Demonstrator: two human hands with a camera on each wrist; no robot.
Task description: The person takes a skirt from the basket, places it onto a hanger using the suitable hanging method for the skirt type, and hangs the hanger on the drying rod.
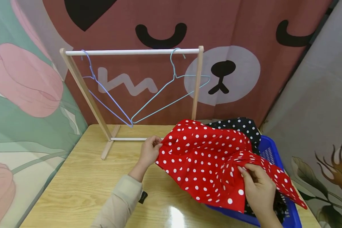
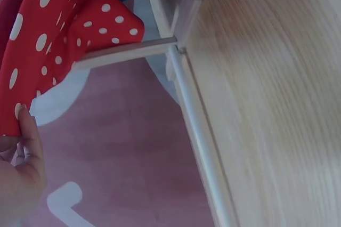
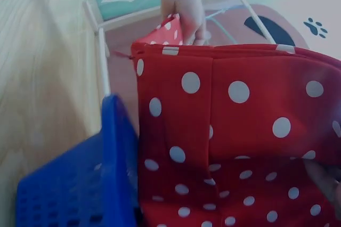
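Observation:
A red garment with white polka dots (image 1: 199, 158) is stretched between my two hands above the table and the blue basket; its exact kind is hard to tell. My left hand (image 1: 150, 150) pinches its left edge between thumb and fingers, as the left wrist view also shows at the cloth's corner (image 2: 18, 104). Lower on the right, my right hand (image 1: 259, 183) grips a gathered part of the fabric. Folded layers and a seam (image 3: 210, 99) show in the right wrist view, where only a bit of the right hand appears at the right edge.
The blue basket (image 1: 270, 148) holds black polka-dot cloth (image 1: 236, 124). Behind stands a rack with a white rod (image 1: 131, 52), carrying a purple hanger (image 1: 91, 68) and a light-blue hanger (image 1: 154, 98). A small black object (image 1: 143, 197) lies on the wooden table (image 1: 74, 186).

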